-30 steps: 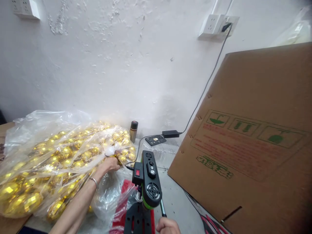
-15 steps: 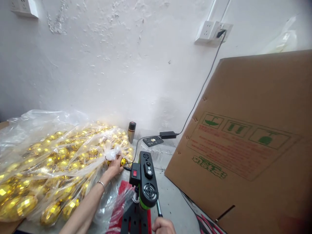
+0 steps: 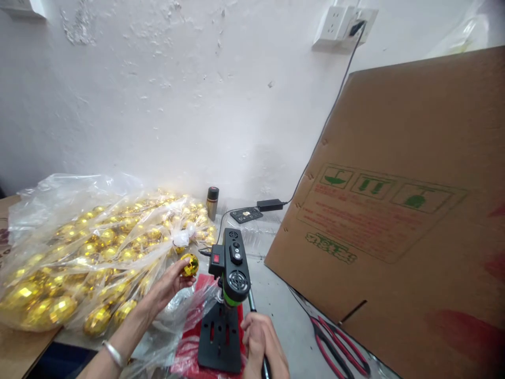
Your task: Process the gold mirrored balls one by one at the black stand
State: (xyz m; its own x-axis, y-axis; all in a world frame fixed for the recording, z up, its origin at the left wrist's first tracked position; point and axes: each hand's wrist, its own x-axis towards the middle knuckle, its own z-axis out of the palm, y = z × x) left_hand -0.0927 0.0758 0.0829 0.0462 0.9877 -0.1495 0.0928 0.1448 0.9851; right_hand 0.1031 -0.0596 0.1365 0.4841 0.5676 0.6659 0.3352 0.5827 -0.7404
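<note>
A shiny gold faceted ball [image 3: 190,265] is held in my left hand [image 3: 170,287], gripped by thumb and fingers just left of the small drill press [image 3: 235,268]. My right hand [image 3: 263,342] is wrapped around the press's lever [image 3: 252,302], low and to the right of the machine. The press has a black body with a red switch on its side, above a slotted black base [image 3: 220,345]. A clear plastic bag [image 3: 130,231] full of similar gold balls fills the left side, tied in a knot [image 3: 182,237].
A large cardboard box [image 3: 390,121] leans on the right, with red-handled pliers or cutters [image 3: 335,347] at its foot. By the wall are a small bottle [image 3: 212,204], a dark phone-like slab [image 3: 246,214] and a power adapter [image 3: 270,205] cabled to a wall socket [image 3: 357,29].
My left hand has come back from beside the bag's knot, now with a gold ball in view. More of my right hand shows on the lever; the view has tilted down.
</note>
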